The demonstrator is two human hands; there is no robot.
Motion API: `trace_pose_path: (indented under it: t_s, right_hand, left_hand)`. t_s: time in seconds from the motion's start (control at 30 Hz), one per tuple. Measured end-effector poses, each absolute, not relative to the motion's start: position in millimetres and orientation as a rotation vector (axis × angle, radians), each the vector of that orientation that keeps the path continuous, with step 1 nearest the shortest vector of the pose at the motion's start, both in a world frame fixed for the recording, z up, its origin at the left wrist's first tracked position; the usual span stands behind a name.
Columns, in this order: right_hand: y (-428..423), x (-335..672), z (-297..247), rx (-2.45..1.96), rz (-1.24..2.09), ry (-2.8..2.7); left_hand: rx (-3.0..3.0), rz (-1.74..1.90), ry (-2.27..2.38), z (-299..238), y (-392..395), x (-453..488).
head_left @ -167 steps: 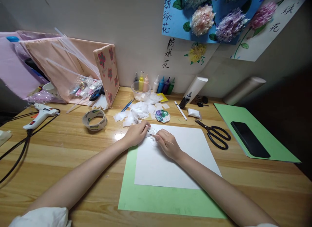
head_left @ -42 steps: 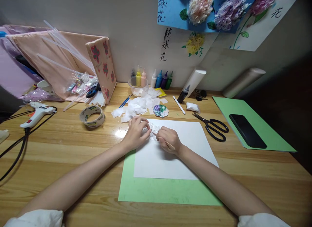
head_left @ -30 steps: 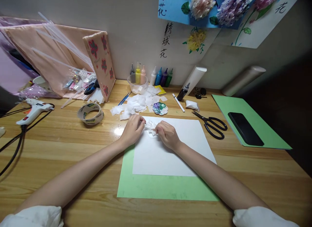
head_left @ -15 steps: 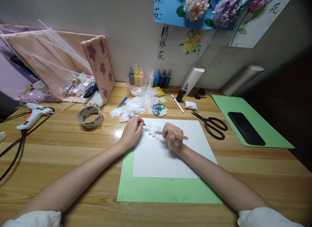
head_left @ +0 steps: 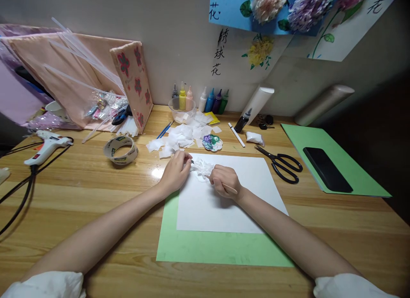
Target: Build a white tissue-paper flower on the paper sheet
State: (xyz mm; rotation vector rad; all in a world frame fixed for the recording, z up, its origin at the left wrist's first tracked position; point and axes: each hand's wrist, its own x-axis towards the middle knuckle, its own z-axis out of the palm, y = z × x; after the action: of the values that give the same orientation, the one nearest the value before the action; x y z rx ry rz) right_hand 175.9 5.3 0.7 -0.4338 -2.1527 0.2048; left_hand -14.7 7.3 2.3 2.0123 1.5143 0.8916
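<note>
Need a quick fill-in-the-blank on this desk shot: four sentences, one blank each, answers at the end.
1. The person's ____ hand holds the beige stick.
2. The white sheet lies on top of a larger ____ sheet.
3. The handles of the scissors are ____ in colour.
4. In the picture, the glue gun lies to the ____ of the tape roll.

Missing words: right; green; black; left.
</note>
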Motion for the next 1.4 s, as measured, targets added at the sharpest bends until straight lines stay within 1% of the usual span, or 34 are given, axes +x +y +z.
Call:
trace_pose_path:
  t_s: [0.57, 0.73, 0.9, 0.97, 1.07, 1.13, 1.27, 1.4]
  right_hand:
    - [8, 173, -1, -0.622, 0.205, -2.217]
    - [10, 167, 1, -0.847, 0.29, -2.134]
    - [12, 163, 3, -1.027, 0.514, -1.975]
    - [11, 164, 3, -1.012, 0.588, -1.93]
    - [7, 167, -1, -0.913, 0.597, -1.863]
    - [5, 169, -3, -0.903, 0.636, -1.713]
    - [11, 173, -3, -1.014, 0.898, -1.256]
    - [27, 176, -4, -1.027, 1.178, -0.975]
  left_hand:
    - [2.043, 0.873, 1.517, 3, 7, -15]
    - [2.038, 0.857, 1.538, 4, 8, -15]
    - [2.043, 0.854, 1.539, 5, 8, -15]
    - [2.044, 0.854, 1.542, 5, 7, -15]
    - [2.041, 0.859, 1.544, 5, 6, -15]
    - [2.038, 0.863, 1.547, 4, 6, -15]
    - [2.017, 0.871, 1.541, 4, 5, -15]
    - [2.137, 0.946, 1.535, 11, 6, -21]
